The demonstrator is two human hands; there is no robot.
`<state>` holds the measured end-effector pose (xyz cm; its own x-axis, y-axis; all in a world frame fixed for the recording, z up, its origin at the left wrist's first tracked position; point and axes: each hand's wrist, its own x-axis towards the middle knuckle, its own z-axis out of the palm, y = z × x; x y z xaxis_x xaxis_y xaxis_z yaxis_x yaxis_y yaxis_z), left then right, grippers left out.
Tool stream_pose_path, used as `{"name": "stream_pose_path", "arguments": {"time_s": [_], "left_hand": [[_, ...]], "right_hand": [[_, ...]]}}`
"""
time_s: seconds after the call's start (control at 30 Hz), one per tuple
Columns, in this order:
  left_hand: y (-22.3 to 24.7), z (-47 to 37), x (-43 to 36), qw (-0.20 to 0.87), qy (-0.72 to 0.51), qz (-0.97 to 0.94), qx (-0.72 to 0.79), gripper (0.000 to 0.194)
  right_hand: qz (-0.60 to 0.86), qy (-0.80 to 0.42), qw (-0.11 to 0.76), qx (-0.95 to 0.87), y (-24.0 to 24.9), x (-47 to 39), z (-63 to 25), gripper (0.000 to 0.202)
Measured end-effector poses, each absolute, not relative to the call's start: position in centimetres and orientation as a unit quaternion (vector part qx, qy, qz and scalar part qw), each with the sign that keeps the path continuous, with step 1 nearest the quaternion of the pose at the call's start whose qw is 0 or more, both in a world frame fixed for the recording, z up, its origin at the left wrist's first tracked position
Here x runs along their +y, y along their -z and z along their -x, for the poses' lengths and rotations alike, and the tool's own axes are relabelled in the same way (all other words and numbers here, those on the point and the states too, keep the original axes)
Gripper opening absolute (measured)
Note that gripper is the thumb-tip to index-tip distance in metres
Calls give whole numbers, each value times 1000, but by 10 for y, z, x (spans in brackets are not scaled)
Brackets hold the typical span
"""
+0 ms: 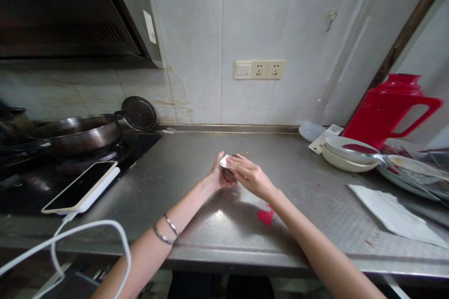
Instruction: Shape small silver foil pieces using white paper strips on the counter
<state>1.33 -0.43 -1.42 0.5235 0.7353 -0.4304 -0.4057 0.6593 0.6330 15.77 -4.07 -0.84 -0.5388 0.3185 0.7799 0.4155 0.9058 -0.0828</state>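
Over the middle of the metal counter (196,159), my left hand (216,176) is wrapped round a small dark reddish-brown item (228,175), too small to identify. My right hand (249,174) lies over the top of that item, its fingers pressed on a small white piece (224,161) that looks like paper or cloth. The two hands are close together, and the right fingers hide much of what lies between them. A pinkish-red scrap (265,215) rests on the counter beneath my right forearm.
At the left, a phone (82,187) with a white cable (105,224) lies by the stove, where a steel pan (79,135) stands. To the right are stacked bowls (347,161), plates, a red thermos (382,114) and a white napkin (396,212). Sockets (259,70) are on the wall.
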Motion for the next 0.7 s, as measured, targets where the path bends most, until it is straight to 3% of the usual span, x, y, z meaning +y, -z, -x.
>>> {"name": "stream_pose_path", "arguments": {"time_s": [0.3,0.7], "left_hand": [[3,-13,-12,831,-267,-349,342,76],[13,-12,-1,802,-414,-250,350,70]], "right_hand": [[259,86,415,-868,2,-27,-184,30],[265,87,403,-871,3,-28,-182,31]]}}
